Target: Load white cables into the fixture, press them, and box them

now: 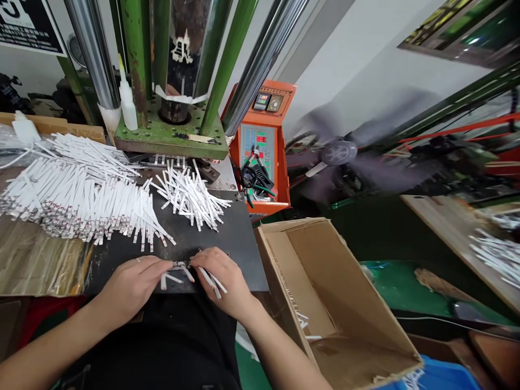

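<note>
My left hand [134, 281] and my right hand [221, 279] meet at the front edge of a dark work plate [227, 238]. Their fingertips pinch a small metal piece [181, 265] between them. My right hand also holds a few white strips [213, 281] against its palm. Two loose white strips [170, 279] lie on the plate beside my left fingers. A small heap of white strips [190, 197] lies further back on the plate. A big pile of white strips [77, 189] covers the bench at left.
A green press [170, 130] with steel columns stands at the back. An orange control box [264, 146] is beside it. An open cardboard box [337, 309] sits at my right. A white squeeze bottle [128, 103] stands on the press base. Another bench with strips [487, 244] is at far right.
</note>
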### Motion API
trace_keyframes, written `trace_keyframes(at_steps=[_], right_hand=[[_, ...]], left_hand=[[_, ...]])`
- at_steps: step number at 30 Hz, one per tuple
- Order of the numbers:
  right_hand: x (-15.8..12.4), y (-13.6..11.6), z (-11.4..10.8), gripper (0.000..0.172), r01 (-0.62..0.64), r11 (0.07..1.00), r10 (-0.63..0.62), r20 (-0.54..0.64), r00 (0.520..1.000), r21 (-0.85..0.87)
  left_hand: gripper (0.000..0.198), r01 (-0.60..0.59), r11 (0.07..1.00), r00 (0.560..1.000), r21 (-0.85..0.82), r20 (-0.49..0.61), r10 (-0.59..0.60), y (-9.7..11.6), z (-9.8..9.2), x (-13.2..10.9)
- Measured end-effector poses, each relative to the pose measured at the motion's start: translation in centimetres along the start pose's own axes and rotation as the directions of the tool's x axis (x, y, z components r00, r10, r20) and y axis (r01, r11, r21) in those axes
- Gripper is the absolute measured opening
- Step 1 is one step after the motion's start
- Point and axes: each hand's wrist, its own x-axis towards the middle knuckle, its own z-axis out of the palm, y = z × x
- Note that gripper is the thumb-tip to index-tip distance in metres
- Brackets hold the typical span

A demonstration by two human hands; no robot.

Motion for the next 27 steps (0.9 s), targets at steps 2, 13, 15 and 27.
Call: trace_keyframes(at_steps=[2,13,15,27], right_hand=[[0.0,-0.1,-0.1,0.027,0.013,1.000,-0.014,-0.013,1.000,-0.018],[0.1,-1.7,-0.6,0.025,0.038,0.983,-0.018,0.114,0.993,-0.179],[-0.1,-2.0,-0.4,0.026,0.039,0.969,-0.005,0.139,0.990,-0.244],[0.5,-0.9,-2.0,0.024,0.013,0.997,0.010,0.301,0.954,-0.075]], left_hand=[[0.029,0.071,0.995,0.997,-0.067,0.011,-0.070,-0.4,-0.4,-0.3],[0.022,0.301,0.920,0.925,-0.252,-0.157,-0.346,-2.1,-4.6,-1.0],[0.020,0.278,0.904,0.938,-0.326,-0.110,-0.329,-1.6,-4.0,-0.8],[0.017,0.161,0.962,0.985,-0.218,-0.027,-0.171,-0.8,-1.8,-0.3]])
